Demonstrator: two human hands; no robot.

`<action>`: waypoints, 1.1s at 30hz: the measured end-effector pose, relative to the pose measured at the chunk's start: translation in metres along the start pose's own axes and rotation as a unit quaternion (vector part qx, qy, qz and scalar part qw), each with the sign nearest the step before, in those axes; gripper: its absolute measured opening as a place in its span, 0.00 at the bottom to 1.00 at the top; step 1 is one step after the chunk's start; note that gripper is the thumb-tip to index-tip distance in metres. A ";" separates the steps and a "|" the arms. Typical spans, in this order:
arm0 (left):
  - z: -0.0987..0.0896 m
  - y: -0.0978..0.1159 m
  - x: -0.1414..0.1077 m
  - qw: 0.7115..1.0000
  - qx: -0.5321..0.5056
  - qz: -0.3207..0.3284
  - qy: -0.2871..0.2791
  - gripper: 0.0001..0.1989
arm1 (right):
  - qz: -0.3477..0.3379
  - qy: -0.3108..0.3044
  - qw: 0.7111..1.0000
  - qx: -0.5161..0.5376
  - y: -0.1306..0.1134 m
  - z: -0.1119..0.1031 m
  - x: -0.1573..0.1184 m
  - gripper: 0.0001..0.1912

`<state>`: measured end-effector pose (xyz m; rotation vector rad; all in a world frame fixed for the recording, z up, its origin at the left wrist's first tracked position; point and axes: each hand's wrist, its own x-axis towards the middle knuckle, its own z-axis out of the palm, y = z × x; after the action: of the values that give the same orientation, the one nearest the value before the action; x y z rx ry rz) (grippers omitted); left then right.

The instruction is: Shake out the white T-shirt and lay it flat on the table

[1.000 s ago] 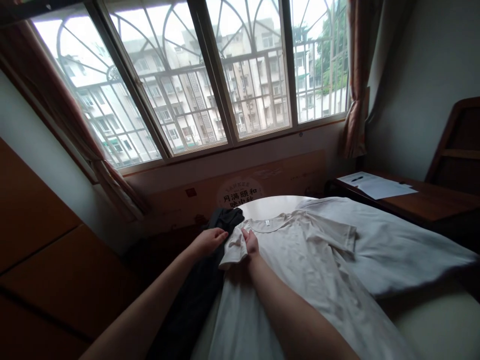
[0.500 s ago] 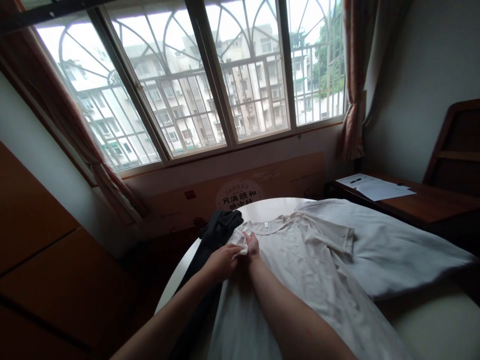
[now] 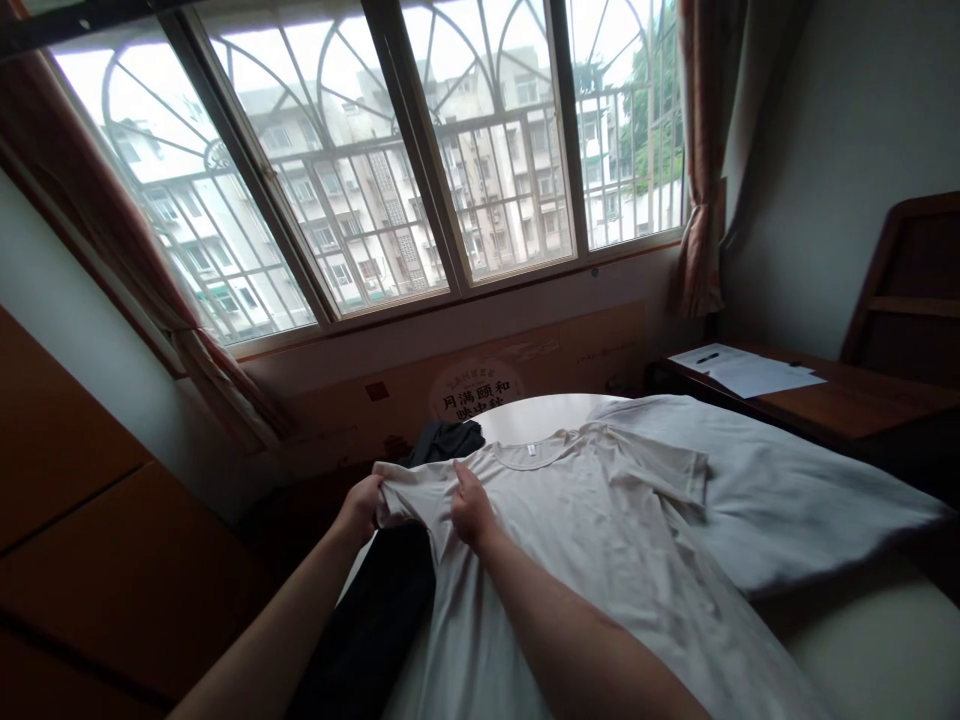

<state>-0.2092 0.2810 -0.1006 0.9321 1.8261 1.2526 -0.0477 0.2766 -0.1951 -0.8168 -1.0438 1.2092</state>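
Observation:
A light beige T-shirt [image 3: 585, 540] lies spread on a white round table [image 3: 551, 408], its neckline towards the window. My left hand [image 3: 364, 508] is closed on the end of the shirt's left-side sleeve, holding it stretched out to the left. Near the shoulder of that same sleeve, my right hand [image 3: 471, 505] pinches the fabric, thumb on top. Under the raised sleeve lies a black garment [image 3: 390, 590], partly covered by the shirt. To the right, a pale grey-white cloth [image 3: 787, 490] lies partly beneath the shirt's other sleeve.
A brown wooden desk [image 3: 862, 405] with white papers [image 3: 765, 372] and a dark pen [image 3: 707, 357] stands at the right. Behind the table is a barred window [image 3: 517, 190] with curtains [image 3: 699, 250]. An orange-brown cabinet [image 3: 75, 480] stands at the left.
My left hand has moved left, pulling the bunched sleeve out flat over the black garment. My right hand has shifted slightly left and stays on the shirt's shoulder.

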 end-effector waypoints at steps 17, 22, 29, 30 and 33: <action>-0.044 -0.019 -0.041 0.948 0.284 0.146 0.010 0.17 | -0.079 -0.115 0.888 -0.437 -0.001 0.002 -0.027 0.29; -0.050 -0.027 -0.054 0.847 0.478 0.232 -0.010 0.19 | -0.079 -0.106 0.890 -0.436 0.005 0.001 -0.025 0.31; -0.050 -0.036 -0.050 0.868 0.436 0.236 -0.033 0.11 | -0.075 -0.107 0.887 -0.442 0.004 0.001 -0.025 0.31; -0.051 -0.036 -0.051 0.869 0.434 0.237 -0.025 0.11 | -0.074 -0.107 0.887 -0.443 0.004 0.001 -0.025 0.30; -0.059 -0.034 -0.053 0.871 0.435 0.228 -0.015 0.11 | -0.072 -0.105 0.886 -0.446 0.004 0.002 -0.025 0.31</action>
<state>-0.2409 0.2010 -0.1087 1.9452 2.2476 0.5826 -0.0515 0.2523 -0.2028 -1.2883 -1.8586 0.6530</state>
